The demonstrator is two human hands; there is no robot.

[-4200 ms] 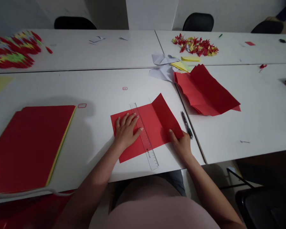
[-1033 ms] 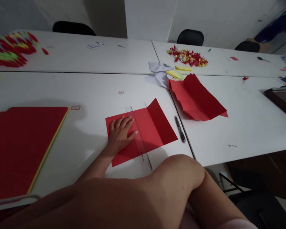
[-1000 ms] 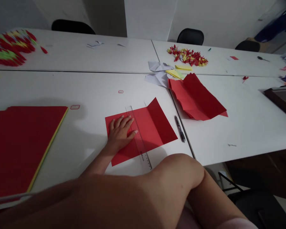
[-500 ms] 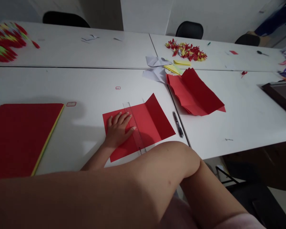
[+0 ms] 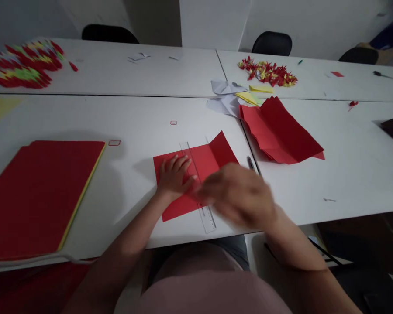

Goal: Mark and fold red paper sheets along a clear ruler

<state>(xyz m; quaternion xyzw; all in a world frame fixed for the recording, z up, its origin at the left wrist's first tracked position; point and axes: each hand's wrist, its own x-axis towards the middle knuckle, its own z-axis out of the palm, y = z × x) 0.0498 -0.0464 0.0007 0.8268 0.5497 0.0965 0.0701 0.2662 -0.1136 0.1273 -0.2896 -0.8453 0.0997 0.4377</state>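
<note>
My left hand (image 5: 175, 176) lies flat with its fingers spread on a red paper sheet (image 5: 203, 163), pressing a clear ruler (image 5: 201, 203) that runs along a fold. The sheet's right flap stands up. Above the sheet's near right part, my right hand (image 5: 239, 194) is smeared by motion, so its fingers cannot be made out. A black pen (image 5: 251, 163) lies just right of the sheet, partly hidden behind that hand.
A thick stack of red and yellow sheets (image 5: 39, 196) lies at the left. Creased red sheets (image 5: 278, 131) lie at the right, with white and yellow scraps (image 5: 229, 93) behind. Piles of small folded pieces (image 5: 268, 72) (image 5: 24, 65) sit on the far tables. Black chairs stand behind.
My right arm, which was raised close across the camera, has come down and the hand now moves over the red sheet. The left hand has stayed on the ruler.
</note>
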